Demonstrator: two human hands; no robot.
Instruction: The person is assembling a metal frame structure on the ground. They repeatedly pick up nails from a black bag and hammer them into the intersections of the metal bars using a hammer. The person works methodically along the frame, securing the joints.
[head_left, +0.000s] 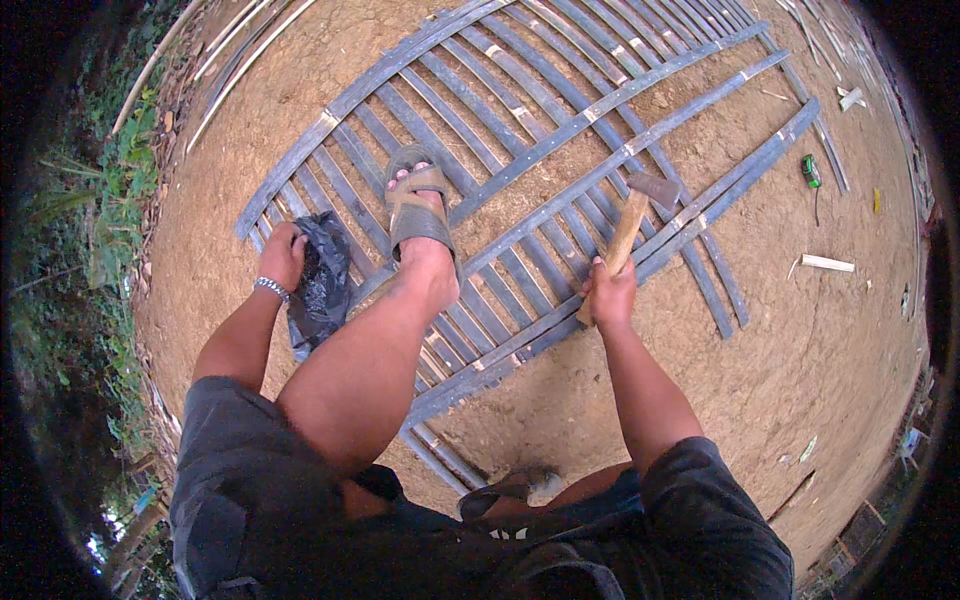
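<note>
Right of centre: hammer, wrapped low by right hand, likely head-heavy, rigid, best held there; left of centre: black bag, edge pinched by left hand, probably soft, easily torn, contents unclear

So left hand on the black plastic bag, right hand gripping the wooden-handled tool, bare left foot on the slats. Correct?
Not bare: head view shows the left foot in a sandal on the slats. Left hand on black plastic bag, right hand gripping wooden-handled tool: both correct.
</note>
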